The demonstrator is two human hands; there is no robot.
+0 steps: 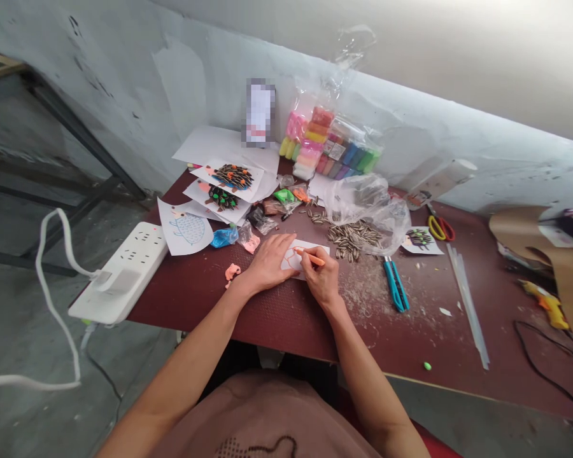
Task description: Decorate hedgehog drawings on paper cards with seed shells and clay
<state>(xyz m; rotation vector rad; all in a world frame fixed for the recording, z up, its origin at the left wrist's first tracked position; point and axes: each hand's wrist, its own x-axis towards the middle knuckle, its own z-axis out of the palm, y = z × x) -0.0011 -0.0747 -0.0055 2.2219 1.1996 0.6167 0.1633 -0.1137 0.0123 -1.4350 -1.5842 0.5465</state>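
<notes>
- The table (291, 324) lies beneath everything; its top looks finely textured, so a stroke could bump where the paper rests straight on it.
- A pink lump (232, 272) sits just beside the left wrist; a sideways shift of that arm could press into it and carry colour to the sheet.
- The left hand (272, 257) is spread flat, fingers long, gripping nothing and covering part of the paper. If its pressure eases, the sheet could slide and the line run astray.
- The right hand (322, 273) has a narrow writing grip, thumb and fingers closed on the orange pen (316, 259). A loose pinch could let the tip wander; a dragging hand could smear the line (whether the ink is wet, I cannot tell).
- The pen's long axis runs mostly left to right: tip pointing left and slightly away from the person, blunt end right and nearer. The tip appears to meet the sheet.
- The paper (291, 259) lies flat between the hands, bearing an orange outline. Its long axis seems to run left to right, skewed, though the left hand hides too much to be sure.
- Beyond its far right corner, seeds (356, 236) lie loose, close enough that a nudge could roll some onto the sheet.
- Farther still, clay packs (322, 149) lean by the wall.
</notes>
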